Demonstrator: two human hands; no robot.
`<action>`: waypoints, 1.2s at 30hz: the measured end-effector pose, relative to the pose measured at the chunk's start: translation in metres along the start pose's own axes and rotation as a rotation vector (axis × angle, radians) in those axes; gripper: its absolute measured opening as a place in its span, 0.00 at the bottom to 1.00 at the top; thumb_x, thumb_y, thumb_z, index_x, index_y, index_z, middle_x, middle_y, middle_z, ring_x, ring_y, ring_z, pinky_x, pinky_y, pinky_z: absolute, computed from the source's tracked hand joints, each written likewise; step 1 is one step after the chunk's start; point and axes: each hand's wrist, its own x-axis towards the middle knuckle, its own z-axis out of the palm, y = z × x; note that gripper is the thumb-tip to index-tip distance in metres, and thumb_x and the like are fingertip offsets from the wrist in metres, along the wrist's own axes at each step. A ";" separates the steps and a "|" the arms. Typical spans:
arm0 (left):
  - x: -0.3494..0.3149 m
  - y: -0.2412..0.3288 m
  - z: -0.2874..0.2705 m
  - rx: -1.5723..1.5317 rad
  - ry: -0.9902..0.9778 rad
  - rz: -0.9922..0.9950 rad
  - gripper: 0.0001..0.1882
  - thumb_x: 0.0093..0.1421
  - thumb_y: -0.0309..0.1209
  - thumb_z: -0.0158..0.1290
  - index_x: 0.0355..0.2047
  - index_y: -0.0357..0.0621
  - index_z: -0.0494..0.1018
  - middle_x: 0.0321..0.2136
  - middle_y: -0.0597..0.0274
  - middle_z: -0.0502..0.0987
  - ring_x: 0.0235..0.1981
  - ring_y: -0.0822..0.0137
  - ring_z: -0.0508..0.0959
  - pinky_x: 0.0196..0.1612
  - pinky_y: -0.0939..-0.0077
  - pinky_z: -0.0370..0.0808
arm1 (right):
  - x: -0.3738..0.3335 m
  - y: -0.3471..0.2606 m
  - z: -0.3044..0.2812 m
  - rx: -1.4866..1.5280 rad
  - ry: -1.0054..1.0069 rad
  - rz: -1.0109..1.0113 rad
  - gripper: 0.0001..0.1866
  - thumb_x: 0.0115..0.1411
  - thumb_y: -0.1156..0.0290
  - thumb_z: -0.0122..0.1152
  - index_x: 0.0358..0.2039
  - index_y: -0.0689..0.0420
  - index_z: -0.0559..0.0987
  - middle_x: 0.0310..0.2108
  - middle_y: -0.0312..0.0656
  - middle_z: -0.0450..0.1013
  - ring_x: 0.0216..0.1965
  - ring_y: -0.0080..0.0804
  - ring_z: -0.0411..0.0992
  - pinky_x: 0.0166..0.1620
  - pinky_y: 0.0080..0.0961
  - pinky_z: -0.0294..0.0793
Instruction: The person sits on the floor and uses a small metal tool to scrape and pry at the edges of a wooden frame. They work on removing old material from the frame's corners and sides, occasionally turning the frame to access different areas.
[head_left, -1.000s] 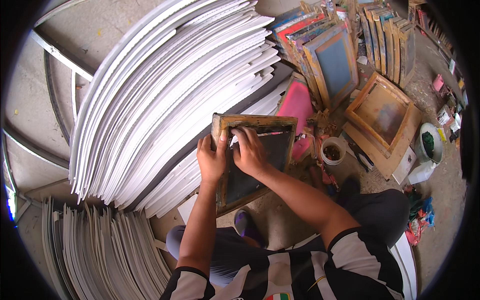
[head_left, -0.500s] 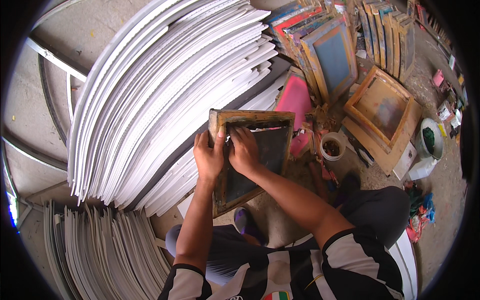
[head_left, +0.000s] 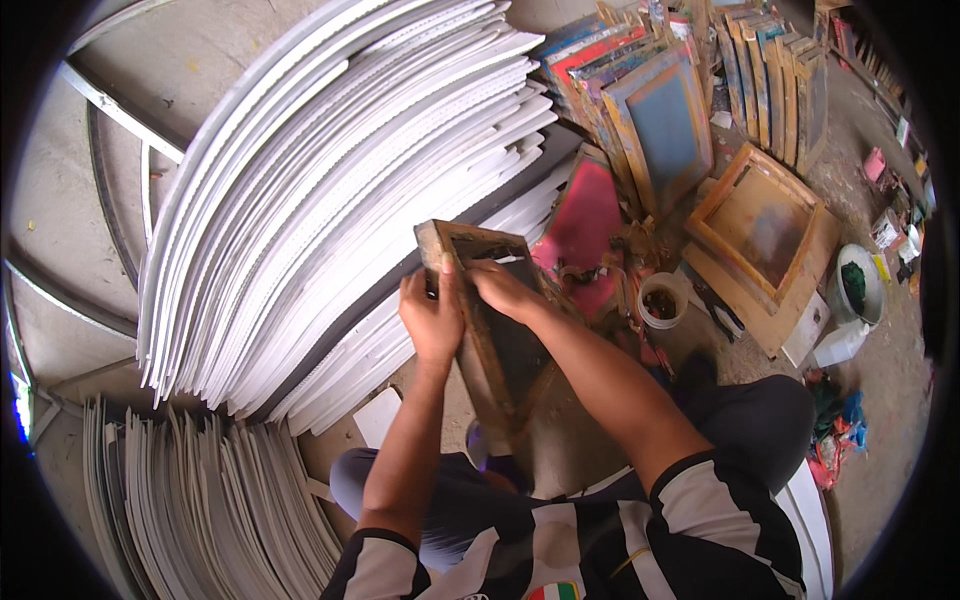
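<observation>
While the wooden screen-printing frame [head_left: 487, 368] tilts between your forearms, your left hand [head_left: 433, 315] clamps its upper-left side, thumb and fingers closed on it. Your right hand [head_left: 503, 289] reaches partly bent fingers inside the frame's top; whether they grip anything cannot be told. Left of the frame are stacked white sheets [head_left: 340, 200]; right, a white bucket [head_left: 660, 322].

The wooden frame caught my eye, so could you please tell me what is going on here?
A person holds a worn wooden frame with a dark panel, tilted. The left hand grips it near its upper left corner; the right hand is at its inner upper edge, though the exact contact is hidden. A white tub and another frame are to the right, white sheets to the left.
</observation>
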 end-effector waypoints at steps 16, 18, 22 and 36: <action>0.053 -0.049 0.025 -0.657 -0.300 0.003 0.32 0.76 0.52 0.40 0.57 0.31 0.73 0.49 0.53 0.79 0.53 0.61 0.74 0.62 0.66 0.66 | -0.037 -0.118 -0.058 -0.553 -0.213 0.123 0.26 0.48 0.62 0.74 0.46 0.63 0.82 0.37 0.48 0.82 0.40 0.33 0.79 0.46 0.31 0.76; 0.063 -0.047 0.026 -0.745 -0.614 -0.051 0.30 0.76 0.51 0.42 0.52 0.32 0.76 0.45 0.57 0.80 0.48 0.67 0.74 0.57 0.70 0.69 | -0.033 -0.121 -0.077 -0.625 -0.260 0.177 0.25 0.50 0.63 0.73 0.47 0.63 0.82 0.38 0.48 0.82 0.40 0.32 0.79 0.46 0.31 0.76; 0.063 -0.075 0.031 -0.712 -0.544 -0.113 0.25 0.75 0.48 0.47 0.38 0.35 0.79 0.32 0.71 0.77 0.34 0.78 0.69 0.41 0.77 0.69 | -0.037 -0.133 -0.074 -0.877 -0.019 -0.039 0.23 0.55 0.61 0.73 0.48 0.62 0.82 0.40 0.49 0.81 0.40 0.43 0.79 0.46 0.37 0.76; 0.049 -0.045 0.022 -0.493 -0.240 -0.350 0.31 0.75 0.54 0.43 0.50 0.30 0.69 0.39 0.62 0.73 0.43 0.71 0.69 0.51 0.75 0.66 | -0.027 -0.011 0.051 0.619 0.488 0.172 0.16 0.59 0.65 0.75 0.45 0.55 0.80 0.41 0.35 0.77 0.44 0.26 0.74 0.49 0.30 0.71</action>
